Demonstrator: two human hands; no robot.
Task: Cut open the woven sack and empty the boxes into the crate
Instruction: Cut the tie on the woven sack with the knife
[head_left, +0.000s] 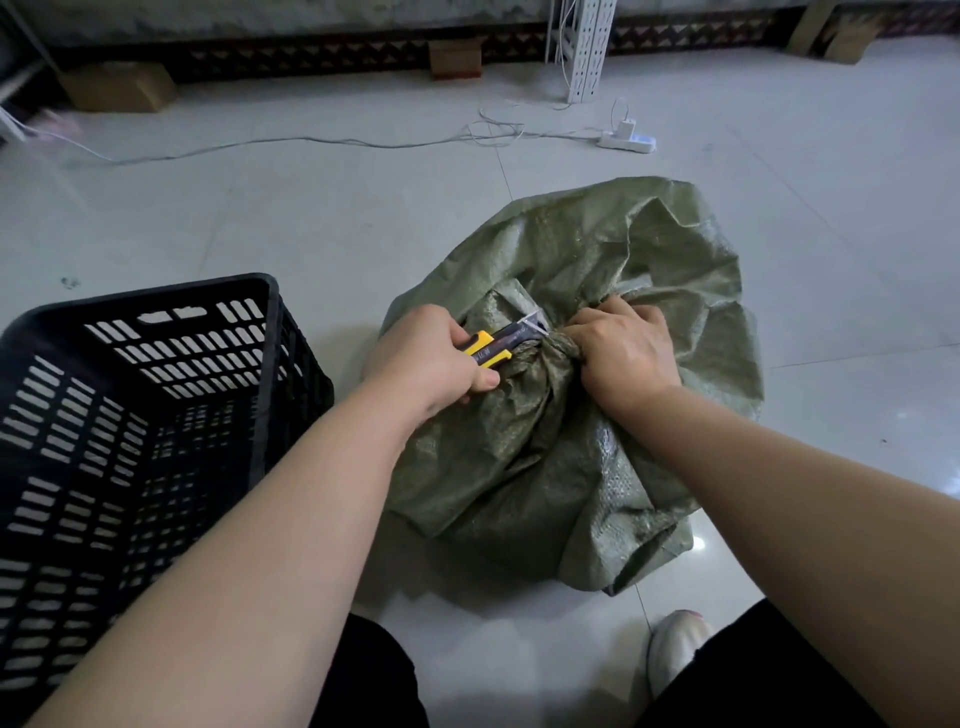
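Crate (156, 415) came first, on my far left: a black plastic crate with slots in its walls, and it stood upright on the pale tiled floor (311, 218). I could see nothing inside it.

Next to it I had my left hand (431, 358) curled tight around a box cutter (498, 345) with a yellow and black handle. Its small blade pointed to the right and touched the bunched neck of the sack.

The green woven sack (597, 415) lay on the floor just to the right of the crate, all crumpled and lumpy. Its neck was gathered into a tight bunch between my two hands. I could not see any boxes, because the sack hid what was inside.

My right hand (618, 348) was closed in a fist on the bunched cloth, right beside the blade.

Farther back, a white power strip (626, 141) sat on the floor with thin white cables (311, 140) running to the left. Low down on the right, the tip of a pale shoe (675, 649) showed by my dark trouser leg.
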